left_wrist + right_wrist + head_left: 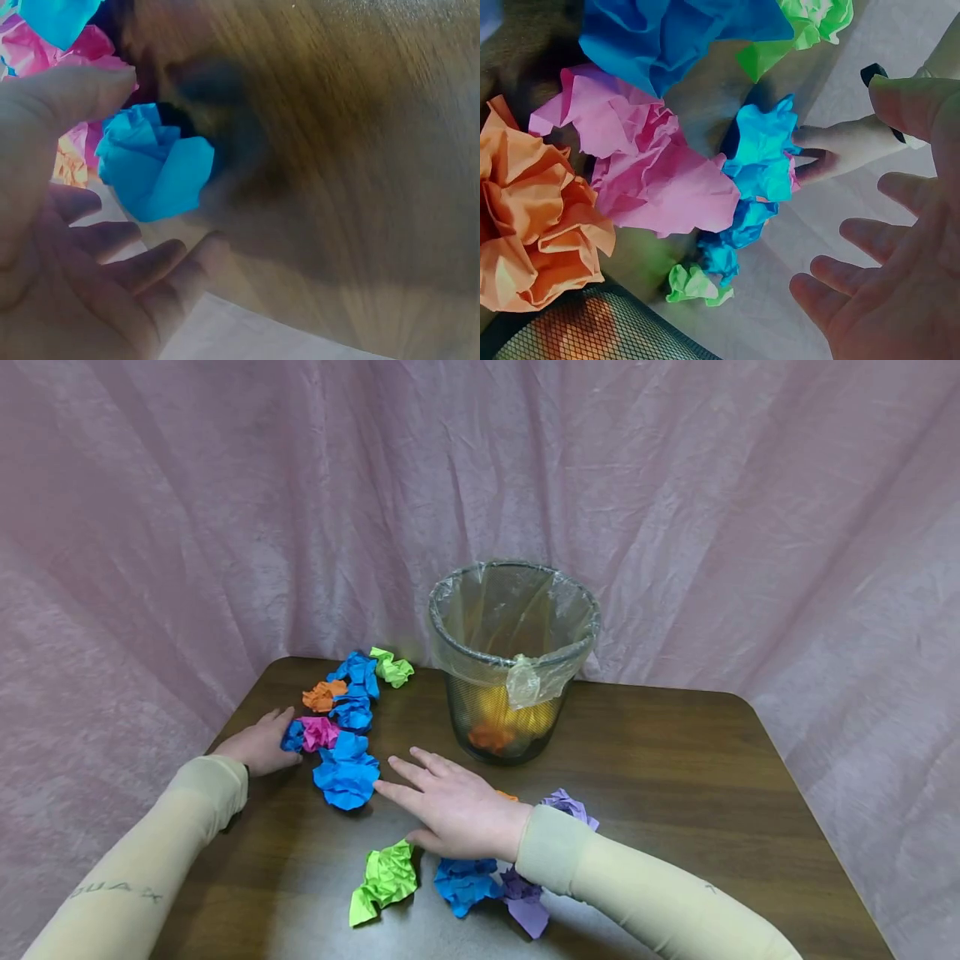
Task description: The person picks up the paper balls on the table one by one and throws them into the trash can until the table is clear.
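Observation:
My left hand [258, 745] is at the left edge of the table, fingers loosely spread beside a small crumpled blue paper ball [154, 165]. In the left wrist view the ball lies between thumb and fingers, not pinched; whether they touch it I cannot tell. A crumpled pink paper [320, 733] sits next to it, with a larger blue paper [347, 772] in front. My right hand [461, 806] hovers palm down with fingers spread, holding nothing. Near it lie a green paper [384, 881], a blue paper [467, 885], an orange paper [536, 217] and another pink paper [656, 165].
A mesh wastebasket [450, 710] with a clear liner stands at the table's back, yellow and orange showing inside. Further crumpled papers are at the back left: orange [324, 695], blue [360, 672] and green [392, 667]. Purple papers [527, 906] lie by the right sleeve. Curtains hang behind.

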A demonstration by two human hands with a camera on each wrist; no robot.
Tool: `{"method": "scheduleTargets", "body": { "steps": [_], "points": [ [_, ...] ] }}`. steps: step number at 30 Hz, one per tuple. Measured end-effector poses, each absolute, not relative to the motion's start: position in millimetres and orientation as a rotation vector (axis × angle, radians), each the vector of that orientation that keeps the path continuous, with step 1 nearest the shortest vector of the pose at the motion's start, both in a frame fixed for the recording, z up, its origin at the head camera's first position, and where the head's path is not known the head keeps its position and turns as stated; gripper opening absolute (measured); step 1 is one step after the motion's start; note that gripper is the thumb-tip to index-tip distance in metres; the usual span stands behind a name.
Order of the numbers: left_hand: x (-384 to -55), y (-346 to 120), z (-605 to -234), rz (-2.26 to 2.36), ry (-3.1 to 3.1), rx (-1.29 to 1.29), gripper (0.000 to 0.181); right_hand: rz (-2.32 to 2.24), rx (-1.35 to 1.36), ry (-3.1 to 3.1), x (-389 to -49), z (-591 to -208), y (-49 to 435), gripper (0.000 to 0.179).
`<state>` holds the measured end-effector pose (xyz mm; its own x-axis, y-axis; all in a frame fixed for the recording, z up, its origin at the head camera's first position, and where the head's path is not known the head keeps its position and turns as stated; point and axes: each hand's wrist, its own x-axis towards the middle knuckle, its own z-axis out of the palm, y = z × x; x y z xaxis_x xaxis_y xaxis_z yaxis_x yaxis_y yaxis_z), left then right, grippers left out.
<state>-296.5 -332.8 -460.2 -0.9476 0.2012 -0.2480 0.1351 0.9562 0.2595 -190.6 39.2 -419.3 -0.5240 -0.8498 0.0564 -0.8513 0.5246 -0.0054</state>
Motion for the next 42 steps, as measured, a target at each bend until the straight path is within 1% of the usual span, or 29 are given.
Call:
{"method": "scheduleTargets", "body": {
  "steps": [11, 20, 23, 27, 30, 36, 42],
  "points": [
    [-295.1, -325.8, -462.8, 0.266, 2.887, 0.217, 0.085, 0.033, 1.521, -2.728, -191.2, -425.2, 27.2, 0.076],
    [-295.5, -324.9, -463.6, 0.285, 2.900, 0.217, 0.075, 0.045, 1.525, -2.736, -189.7, -428.8, 27.2, 0.073],
    [-294.8, -325.9, -463.7, 0.285, 2.918, 0.218, 0.076, 0.039, 1.524, -2.737, -189.4, -430.4, 27.6, 0.073],
    [-293.2, -327.1, -464.5, 0.284, 2.930, 0.190, 0.085, 0.035, 1.525, -2.741, -189.2, -432.1, 27.3, 0.073],
    [-291.2, -329.3, -466.4, 0.280, 2.938, 0.189, 0.086, 0.035, 1.529, -2.745, -188.4, -433.3, 27.0, 0.073],
    [-286.9, -336.2, -467.0, 0.267, 2.947, 0.202, 0.075, 0.049, 1.529, -2.752, -187.4, -434.9, 27.0, 0.072],
    [-284.1, -341.2, -461.7, 0.258, 2.967, 0.208, 0.060, 0.048, 1.508, -2.760, -187.7, -432.5, 29.8, 0.073]
  ]
}}
